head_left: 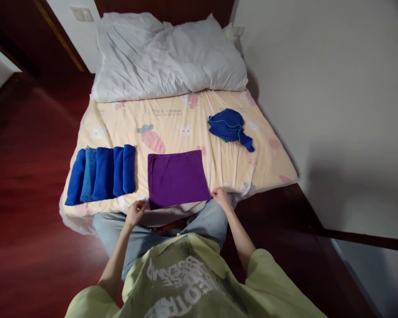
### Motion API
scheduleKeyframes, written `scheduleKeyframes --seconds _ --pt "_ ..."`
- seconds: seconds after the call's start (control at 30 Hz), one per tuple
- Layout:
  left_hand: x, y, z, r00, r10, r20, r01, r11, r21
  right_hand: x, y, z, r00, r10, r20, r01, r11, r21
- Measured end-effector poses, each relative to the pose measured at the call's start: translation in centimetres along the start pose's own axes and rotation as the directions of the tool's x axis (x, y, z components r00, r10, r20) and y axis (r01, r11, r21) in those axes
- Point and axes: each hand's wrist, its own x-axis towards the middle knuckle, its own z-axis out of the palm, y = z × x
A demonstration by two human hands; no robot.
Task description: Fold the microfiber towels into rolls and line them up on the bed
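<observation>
A folded purple cloth (179, 179) lies flat as a rectangle at the bed's near edge, its left side showing overlapping layers. My right hand (221, 197) is closed at its near right corner, thumb and fingertips pinched on the fabric. Just outside the near left corner is my left hand (135, 213), its fingers loosely bent and apart, with nothing visible in them. Left of the purple cloth, several rolled blue cloths (102, 173) lie side by side. A crumpled blue cloth (228, 126) with a green edge rests farther back on the right.
The bed carries a cream patterned sheet (119, 121). A large white pillow (172, 57) lies against the headboard. A wall (334, 110) runs along the right side, and dark red floor (26, 176) spreads on the left. My knees are against the near edge.
</observation>
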Motion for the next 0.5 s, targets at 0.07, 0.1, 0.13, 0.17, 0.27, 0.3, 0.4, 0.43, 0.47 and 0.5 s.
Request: scheduleKeyframes --seconds 0.07,0.1,0.13,0.17,0.27,0.3,0.4,0.43,0.47,0.5 --pt "3.0 1.8 -0.9 0.996 0.046 -0.075 -0.048 0.999 -0.023 2.8 -1.5 -0.8 0.997 -0.038 -0.067 0.04 0.998 0.038" --pt "4.8 2.9 -1.2 0.991 0.085 -0.104 -0.088 0.996 -0.025 4.5 -2.4 -1.2 0.993 -0.066 -0.099 0.072 0.996 0.06" --pt "6.8 4.1 -1.5 0.984 0.125 -0.124 -0.128 0.992 -0.017 6.4 -3.5 -1.6 0.987 -0.098 -0.124 0.108 0.991 0.078" --pt "9.0 5.3 -1.7 0.977 0.166 -0.133 -0.169 0.986 -0.008 8.4 -4.6 -1.8 0.981 -0.131 -0.146 0.145 0.985 0.089" --pt "15.6 8.5 -1.6 0.957 0.252 -0.143 -0.252 0.968 0.014 14.4 -8.0 -2.0 0.958 -0.226 -0.177 0.241 0.968 0.069" --pt "17.6 9.2 -1.4 0.954 0.265 -0.143 -0.263 0.964 0.029 16.2 -9.0 -1.9 0.952 -0.255 -0.171 0.267 0.962 0.049" --pt "22.5 10.3 -0.6 0.946 0.312 -0.084 -0.303 0.947 0.111 20.9 -11.1 -1.1 0.937 -0.331 -0.113 0.33 0.944 -0.022" --pt "23.7 10.3 -0.4 0.942 0.332 -0.044 -0.323 0.936 0.139 22.2 -11.5 -0.7 0.935 -0.345 -0.085 0.342 0.939 -0.047" --pt "24.6 10.2 -0.2 0.938 0.345 0.0 -0.341 0.926 0.159 23.2 -11.7 -0.4 0.934 -0.353 -0.054 0.349 0.934 -0.073" --pt "25.4 10.0 0.0 0.936 0.349 0.039 -0.35 0.921 0.173 24.1 -11.8 -0.1 0.935 -0.355 -0.018 0.352 0.931 -0.1"
